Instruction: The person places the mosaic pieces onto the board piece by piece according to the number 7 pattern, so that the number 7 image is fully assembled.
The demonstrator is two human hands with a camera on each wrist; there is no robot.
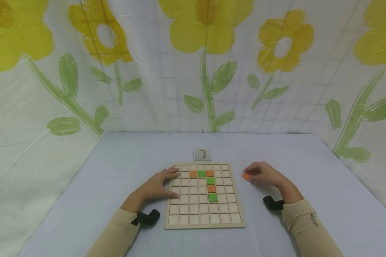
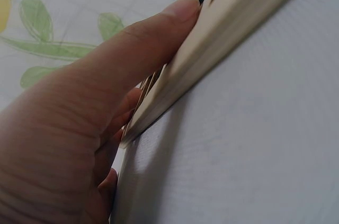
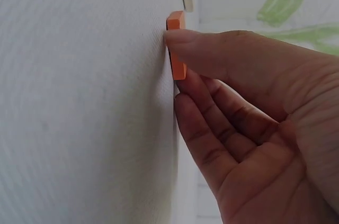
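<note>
A square wooden grid board (image 1: 206,226) lies flat on the table. Orange and green tiles sit in some of its cells: a row near the top with a green tile (image 1: 201,174) between two orange ones, and a column running down from its right end to a green tile (image 1: 213,197). My left hand (image 1: 157,184) rests on the board's left edge, fingers and thumb spread apart; the left wrist view shows the thumb (image 2: 183,9) on the frame. Right of the board, my right hand (image 1: 267,175) pinches an orange tile (image 3: 180,73) between thumb and fingers, close over the table.
Just behind the board lies a small card (image 1: 202,154) printed with a grid and a pattern. The pale table (image 1: 132,150) ends at a hanging cloth (image 1: 173,89) with painted yellow flowers. Each wrist carries a black camera mount, such as the right one (image 1: 272,203).
</note>
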